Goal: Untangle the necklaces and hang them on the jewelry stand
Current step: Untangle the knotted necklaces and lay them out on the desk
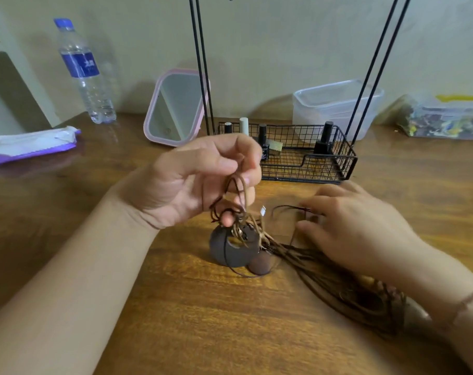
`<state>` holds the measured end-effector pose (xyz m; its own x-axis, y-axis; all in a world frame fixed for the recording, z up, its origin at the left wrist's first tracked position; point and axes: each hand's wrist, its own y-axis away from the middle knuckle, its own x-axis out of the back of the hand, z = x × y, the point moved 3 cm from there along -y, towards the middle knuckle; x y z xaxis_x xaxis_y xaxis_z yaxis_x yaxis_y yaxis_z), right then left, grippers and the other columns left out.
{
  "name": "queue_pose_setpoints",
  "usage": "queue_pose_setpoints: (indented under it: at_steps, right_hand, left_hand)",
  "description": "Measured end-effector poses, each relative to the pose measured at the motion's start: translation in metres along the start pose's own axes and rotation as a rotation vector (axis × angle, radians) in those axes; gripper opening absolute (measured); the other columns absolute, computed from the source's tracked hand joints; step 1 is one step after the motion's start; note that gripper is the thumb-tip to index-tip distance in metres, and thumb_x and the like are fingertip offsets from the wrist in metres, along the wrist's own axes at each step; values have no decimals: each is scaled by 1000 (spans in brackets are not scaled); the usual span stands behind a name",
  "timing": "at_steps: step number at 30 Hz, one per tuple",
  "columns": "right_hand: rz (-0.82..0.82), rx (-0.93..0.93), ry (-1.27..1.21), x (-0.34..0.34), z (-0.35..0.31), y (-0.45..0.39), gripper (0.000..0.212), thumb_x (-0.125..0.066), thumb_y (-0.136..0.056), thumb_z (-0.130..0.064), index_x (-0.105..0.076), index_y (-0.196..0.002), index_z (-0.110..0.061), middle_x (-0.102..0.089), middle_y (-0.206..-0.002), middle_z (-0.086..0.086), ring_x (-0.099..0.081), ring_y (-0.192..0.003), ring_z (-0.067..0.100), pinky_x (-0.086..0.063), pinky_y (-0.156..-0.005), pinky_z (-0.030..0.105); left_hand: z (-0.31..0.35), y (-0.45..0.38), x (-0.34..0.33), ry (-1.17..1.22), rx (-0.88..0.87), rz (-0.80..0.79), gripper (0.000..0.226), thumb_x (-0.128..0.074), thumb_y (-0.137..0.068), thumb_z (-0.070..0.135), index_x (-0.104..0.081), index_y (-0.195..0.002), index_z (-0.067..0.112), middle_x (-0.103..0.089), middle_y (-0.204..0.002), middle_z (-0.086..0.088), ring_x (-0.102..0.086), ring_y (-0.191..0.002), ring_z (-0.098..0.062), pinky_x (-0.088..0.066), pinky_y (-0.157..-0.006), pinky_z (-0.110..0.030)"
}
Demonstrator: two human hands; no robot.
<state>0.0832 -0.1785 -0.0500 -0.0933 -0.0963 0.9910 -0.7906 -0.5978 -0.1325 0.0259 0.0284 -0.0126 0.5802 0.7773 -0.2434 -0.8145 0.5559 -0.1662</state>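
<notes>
left hand [200,180]: raised just in front of the jewelry stand's basket, fingers [231,165] curled and pinched together on a few loops of brown cord

right hand [357,228]: laid low over the desk, in front of the basket's right half, fingers [315,203] loosely bent; a thin dark cord end is seen right at the fingertips, but whether it's actually pinched can't be told (bit blurry there)

necklaces [319,269]: one tangled brown bunch on the desk in front of the basket; the top loops are lifted by the left hand, the rest is trailed off under the right hand and wrist

pendants: a dark ring-shaped disc [224,251] is hung just below the left hand, touching or nearly touching the desk; a rounder brown one [261,262] is sat right beside it

jewelry stand [308,155]: black wire basket base at the back of the desk, thin black rods going up out of frame, small bottles kept in the basket

behind the stand: pink-framed mirror [176,109] to its left, clear plastic tub [335,104] to its right

far left of the stand: water bottle [82,69] stood upright, wipes pack [32,144] laid flat

desk [203,320]: wood grain, brown
</notes>
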Motion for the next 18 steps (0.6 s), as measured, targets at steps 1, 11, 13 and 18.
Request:
queue_pose_setpoints:
  at_steps: [1, 11, 13, 18]
  right_hand:
    - [3, -66, 20, 3, 11, 1, 41, -41, -93, -59, -58, -124, -37, -54, -121, -15, -42, -120, 13, -51, -85, 36]
    - [178, -112, -92, 4, 59, 1, 19, -61, -87, -40, -71, -103, -36, -63, -110, -11, -51, -112, 21, -52, -87, 43]
    - [159, 112, -272, 3, 35, 2, 27, -63, -83, -39, -70, -109, -39, -61, -116, -15, -49, -115, 16, -47, -94, 39]
    - [-11, 329, -355, -18, 16, -8, 13, -65, -83, -45, -68, -96, -44, -56, -115, -28, -44, -117, 10, -44, -100, 35]
  left_hand:
    - [-1, 0, 2, -77, 9, 33, 22, -67, -81, 12, -57, -100, 6, -51, -85, -10, -51, -77, -27, -55, -68, -34]
    - [-4, 11, 53, -1460, 470, 528, 36, -65, -90, 3, -62, -97, 39, -60, -104, 17, -59, -95, -2, -48, -79, -21]
    - [-12, 10, 53, -1442, 523, 422, 31, -74, -87, 16, -64, -102, 41, -57, -106, 21, -56, -101, 0, -47, -88, -24]
    - [-8, 7, 41, -1346, 422, 310, 25, -79, -81, 28, -65, -96, 42, -57, -105, 21, -56, -102, 0, -50, -93, -34]
